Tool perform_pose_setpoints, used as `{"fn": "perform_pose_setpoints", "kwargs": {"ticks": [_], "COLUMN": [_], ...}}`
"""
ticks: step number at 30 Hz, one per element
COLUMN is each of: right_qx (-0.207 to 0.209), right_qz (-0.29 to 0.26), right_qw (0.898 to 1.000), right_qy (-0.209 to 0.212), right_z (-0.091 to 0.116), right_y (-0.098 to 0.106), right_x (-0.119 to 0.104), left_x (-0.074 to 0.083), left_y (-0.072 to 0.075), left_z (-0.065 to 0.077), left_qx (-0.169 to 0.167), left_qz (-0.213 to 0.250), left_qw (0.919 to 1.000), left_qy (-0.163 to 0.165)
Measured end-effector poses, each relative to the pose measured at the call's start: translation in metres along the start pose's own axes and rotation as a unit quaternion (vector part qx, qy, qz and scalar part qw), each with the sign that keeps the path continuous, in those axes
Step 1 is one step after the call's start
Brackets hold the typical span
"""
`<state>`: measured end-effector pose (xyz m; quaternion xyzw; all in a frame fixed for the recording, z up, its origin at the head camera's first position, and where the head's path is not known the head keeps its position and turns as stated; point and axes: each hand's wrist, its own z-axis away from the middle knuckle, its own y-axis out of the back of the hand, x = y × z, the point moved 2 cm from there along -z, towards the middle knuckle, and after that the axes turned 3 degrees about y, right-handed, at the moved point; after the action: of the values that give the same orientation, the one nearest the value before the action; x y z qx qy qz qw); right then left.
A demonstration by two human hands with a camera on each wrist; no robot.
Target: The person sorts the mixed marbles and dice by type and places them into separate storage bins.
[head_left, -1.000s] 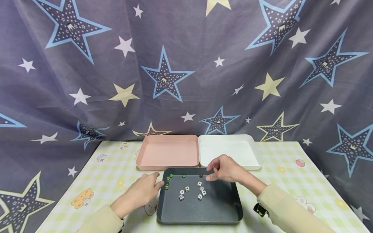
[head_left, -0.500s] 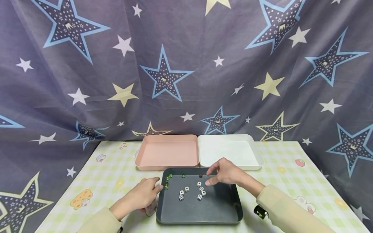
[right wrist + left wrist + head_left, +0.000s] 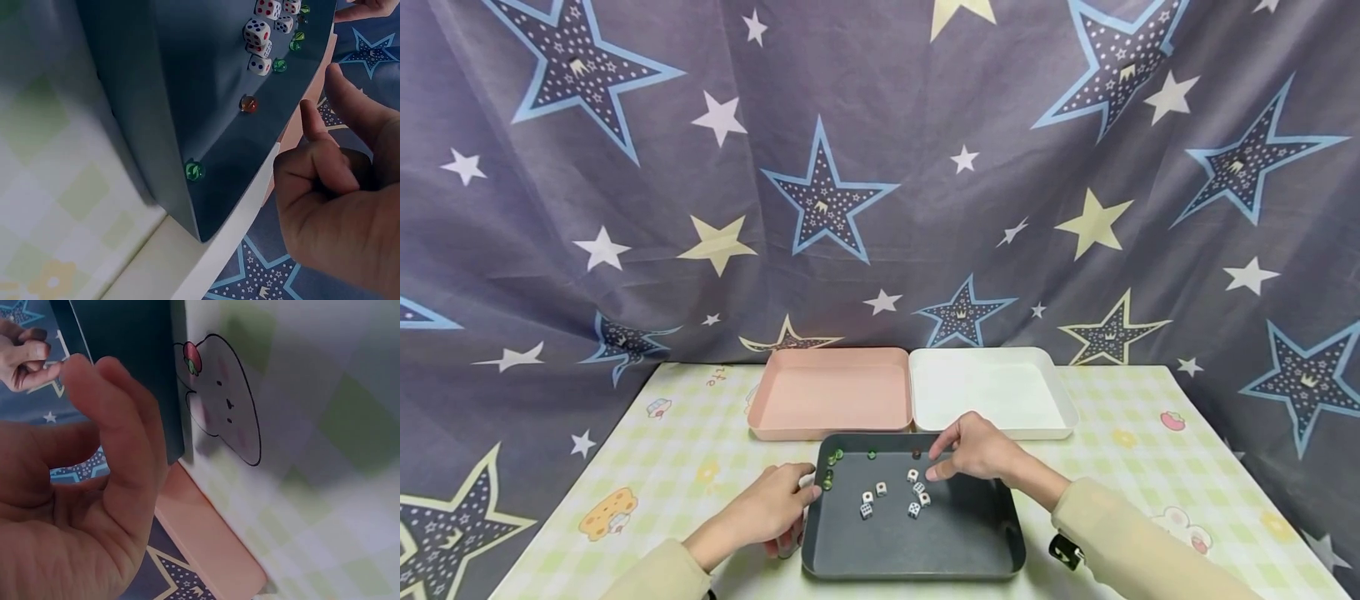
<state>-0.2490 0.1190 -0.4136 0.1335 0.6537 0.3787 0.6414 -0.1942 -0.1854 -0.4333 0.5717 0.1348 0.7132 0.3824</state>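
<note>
A dark grey tray (image 3: 925, 550) lies on the table with several white dice (image 3: 913, 509) and glass marbles in it. Green marbles (image 3: 828, 479) sit along its left side, and an amber marble (image 3: 248, 104) is by the back wall. My right hand (image 3: 977, 450) hovers over the back right of the tray, thumb and index finger apart, nothing between them; its other fingers curl in. Beside the tray's left rim is my left hand (image 3: 767, 504), thumb tip right at the rim. In the left wrist view its fingers bend loosely around nothing.
Behind the dark tray stand a pink tray (image 3: 842, 392) on the left and a white tray (image 3: 988, 387) on the right, side by side. A green checked cloth (image 3: 677, 467) covers the table. A starry curtain (image 3: 880, 208) hangs behind it.
My right hand has come down and slightly left over the dark tray. My left hand has sunk a little beside the left rim. The dice and marbles keep their places.
</note>
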Motion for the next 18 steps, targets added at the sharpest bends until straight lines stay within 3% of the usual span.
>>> {"fn": "perform_pose_setpoints", "kwargs": {"ticks": [11, 18], "right_qx": [-0.007, -0.005], "right_qz": [0.008, 0.023], "right_qw": [1.000, 1.000], "right_qy": [0.011, 0.012], "right_z": [-0.004, -0.010], "right_y": [-0.010, -0.015], "right_x": [-0.001, -0.001], "left_x": [-0.006, -0.007], "left_y": [-0.003, -0.004], "left_z": [-0.001, -0.005], "left_qx": [-0.003, -0.016], "left_qz": [0.025, 0.033], "left_qw": [0.9993, 0.9991], "left_qy": [-0.027, -0.022]}}
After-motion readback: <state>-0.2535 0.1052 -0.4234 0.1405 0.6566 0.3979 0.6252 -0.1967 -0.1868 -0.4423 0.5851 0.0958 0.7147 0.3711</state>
